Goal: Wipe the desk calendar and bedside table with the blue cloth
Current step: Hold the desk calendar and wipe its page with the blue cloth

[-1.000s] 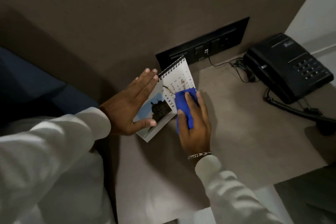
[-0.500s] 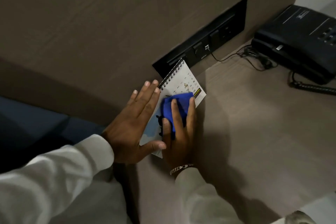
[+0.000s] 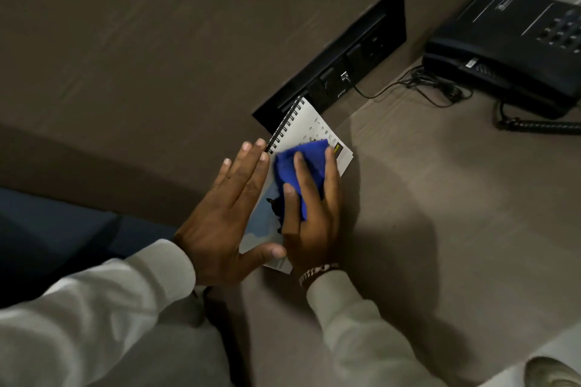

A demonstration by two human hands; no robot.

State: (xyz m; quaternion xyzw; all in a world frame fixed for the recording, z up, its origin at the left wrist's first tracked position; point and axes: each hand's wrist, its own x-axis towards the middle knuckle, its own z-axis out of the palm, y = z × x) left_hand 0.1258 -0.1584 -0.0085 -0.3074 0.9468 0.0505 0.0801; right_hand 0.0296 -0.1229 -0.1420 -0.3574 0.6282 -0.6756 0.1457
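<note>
1. Right hand (image 3: 309, 214) lies flat on the blue cloth (image 3: 298, 166), fingers spread over it and pressing it onto the desk calendar (image 3: 306, 129); it pins the cloth under the palm rather than gripping it.
2. Left hand (image 3: 226, 217) is open, fingers straight and together, braced against the calendar's left side beside the spiral binding (image 3: 284, 126), with the thumb hooked at the near edge.
3. To wipe well, I judge the cloth should sweep the whole page, keeping pressure even so the sheet does not crease, while the left hand holds the calendar from sliding.
4. Calendar rests tilted at the worktop's (image 3: 440, 229) left rear, just before the black socket panel (image 3: 345, 60).
5. Telephone (image 3: 509, 50) and its cords sit well apart, at the right rear.
</note>
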